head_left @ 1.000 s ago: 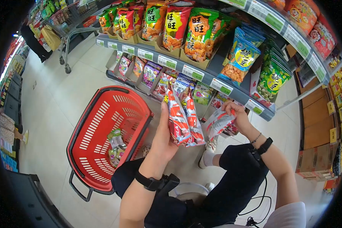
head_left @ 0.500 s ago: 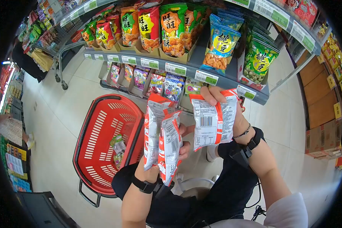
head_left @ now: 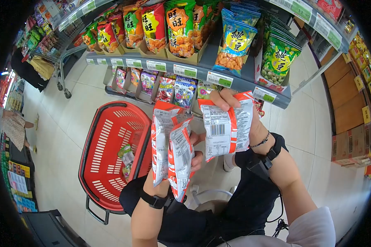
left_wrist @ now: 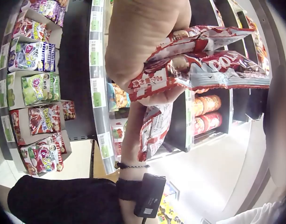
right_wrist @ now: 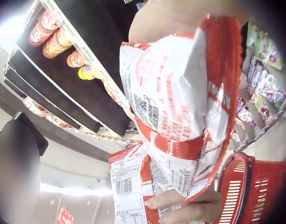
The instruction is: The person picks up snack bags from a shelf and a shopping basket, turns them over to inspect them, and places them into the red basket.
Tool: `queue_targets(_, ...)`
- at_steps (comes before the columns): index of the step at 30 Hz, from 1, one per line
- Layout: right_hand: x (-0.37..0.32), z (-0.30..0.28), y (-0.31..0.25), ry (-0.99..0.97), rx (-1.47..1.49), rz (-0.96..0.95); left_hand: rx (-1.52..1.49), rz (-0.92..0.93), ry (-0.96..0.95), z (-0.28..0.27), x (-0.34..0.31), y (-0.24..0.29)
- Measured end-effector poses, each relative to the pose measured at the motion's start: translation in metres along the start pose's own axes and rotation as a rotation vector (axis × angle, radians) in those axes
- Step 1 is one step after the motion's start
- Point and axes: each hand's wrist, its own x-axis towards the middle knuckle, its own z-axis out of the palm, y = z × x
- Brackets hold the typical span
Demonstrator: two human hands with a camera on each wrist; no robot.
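Note:
Two red-and-white snack bags [head_left: 180, 156] are gripped side by side in my left hand [head_left: 197, 161], their printed backs facing up in the head view. The left wrist view shows the hand [left_wrist: 143, 44] clasping them near one end, with "70g" on a red edge. My right hand [head_left: 225, 99] pinches a third matching bag [head_left: 219, 133] by its top, fingers over the upper edge. Its barcode and printed back face the head camera. This bag is just right of the other two, above the knees. Most of the left palm is hidden behind its bags.
A red shopping basket [head_left: 114, 153] stands on the floor to the left, with several small packs [head_left: 126, 158] inside. Ahead, a shelf [head_left: 152, 66] bears upright snack bags, with small candy packs [head_left: 165, 88] below. A shopping cart [head_left: 62, 61] stands far left; cardboard boxes [head_left: 350, 148] are stacked at right.
Both hands have turned their bags from fronts or edges to printed backs. The right hand has lifted its bag beside the left's. Over the last half second, little moved beyond a slight view shift.

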Motion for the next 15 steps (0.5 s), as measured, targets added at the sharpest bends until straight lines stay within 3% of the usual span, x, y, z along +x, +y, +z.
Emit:
queue_targets(6,-0.002,0.003,0.001,0.035,0.016,-0.002,-0.107,-0.032,-0.136,-0.009,0.003,0.000)
queue_targets(10,-0.001,0.004,0.001,0.114,-0.074,0.003,-0.068,-0.036,-0.105,-0.016,0.005,-0.002)
queue_targets(11,-0.002,0.001,0.000,0.114,-0.077,0.003,-0.046,0.039,0.016,-0.013,0.006,-0.003)
queue_targets(13,-0.006,-0.009,-0.002,0.208,-0.386,-0.017,-0.002,0.085,0.318,-0.034,0.003,-0.004)
queue_targets(14,-0.007,-0.008,-0.003,0.207,-0.390,-0.016,-0.004,0.086,0.315,-0.036,0.005,-0.004)
queue_targets(15,-0.010,-0.007,-0.002,0.234,-0.791,-0.033,0.026,0.117,0.324,-0.037,0.009,-0.003)
